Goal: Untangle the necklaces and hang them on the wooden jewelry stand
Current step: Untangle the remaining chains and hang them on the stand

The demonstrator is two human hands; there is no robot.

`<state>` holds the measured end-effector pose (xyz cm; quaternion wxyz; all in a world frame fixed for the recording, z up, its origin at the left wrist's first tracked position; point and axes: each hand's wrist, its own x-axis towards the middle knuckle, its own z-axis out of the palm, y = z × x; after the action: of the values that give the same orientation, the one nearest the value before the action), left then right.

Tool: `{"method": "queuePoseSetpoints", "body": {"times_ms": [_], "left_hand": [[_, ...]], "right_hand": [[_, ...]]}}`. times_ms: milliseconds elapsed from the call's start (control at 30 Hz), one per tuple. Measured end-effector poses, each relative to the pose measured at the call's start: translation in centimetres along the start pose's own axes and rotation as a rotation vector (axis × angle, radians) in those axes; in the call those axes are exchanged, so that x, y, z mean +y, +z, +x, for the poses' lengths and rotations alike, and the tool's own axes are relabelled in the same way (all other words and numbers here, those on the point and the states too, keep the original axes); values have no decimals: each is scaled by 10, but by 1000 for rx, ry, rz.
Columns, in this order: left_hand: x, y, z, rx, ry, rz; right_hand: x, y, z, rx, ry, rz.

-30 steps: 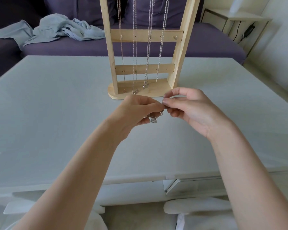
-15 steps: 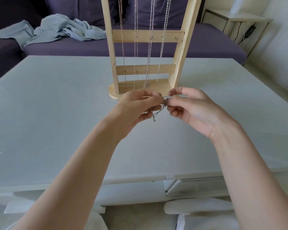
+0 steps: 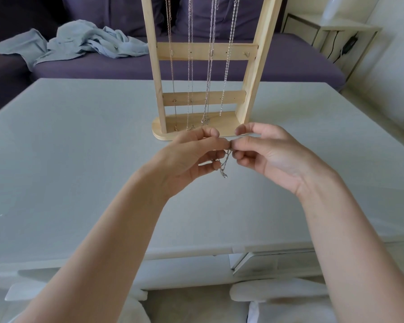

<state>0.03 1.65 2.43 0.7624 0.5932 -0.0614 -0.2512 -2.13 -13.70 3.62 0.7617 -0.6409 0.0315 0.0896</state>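
Observation:
A thin silver necklace chain (image 3: 224,165) hangs in a short loop between my two hands, its clasp at the bottom, just above the table. My left hand (image 3: 191,157) pinches the chain from the left with thumb and forefinger. My right hand (image 3: 266,152) pinches it from the right, fingertips almost touching the left ones. Right behind my hands stands the wooden jewelry stand (image 3: 251,78), with several silver chains (image 3: 209,66) hanging down from above the frame to its base.
The pale grey table (image 3: 68,159) spreads wide on both sides. Behind it is a purple sofa (image 3: 289,64) with a crumpled light blue cloth (image 3: 79,40). A small side table (image 3: 343,31) with a cable stands at the back right.
Both hands have risen slightly toward the stand's base. The bunched chain below my fingers has dropped out into a longer hanging loop.

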Motion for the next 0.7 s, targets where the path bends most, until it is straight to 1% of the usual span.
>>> {"method": "queuePoseSetpoints", "body": {"times_ms": [67, 167, 300, 367, 500, 567, 700], "left_hand": [[0, 0, 1, 18, -28, -57], [-2, 1, 2, 61, -32, -57], [-5, 2, 3, 136, 14, 54], [-6, 4, 4, 137, 52, 73], [-6, 4, 4, 130, 148, 245], [-5, 3, 3, 136, 183, 295], [-1, 0, 3, 229, 308, 450]], "right_hand": [[0, 0, 0, -19, 14, -17], [3, 0, 2, -30, 28, -83], [5, -1, 2, -38, 48, -206], [6, -2, 2, -36, 50, -271], [7, -5, 2, 10, -11, -486], [7, -6, 2, 36, -18, -492], [6, -6, 2, 79, 6, -434]]}}
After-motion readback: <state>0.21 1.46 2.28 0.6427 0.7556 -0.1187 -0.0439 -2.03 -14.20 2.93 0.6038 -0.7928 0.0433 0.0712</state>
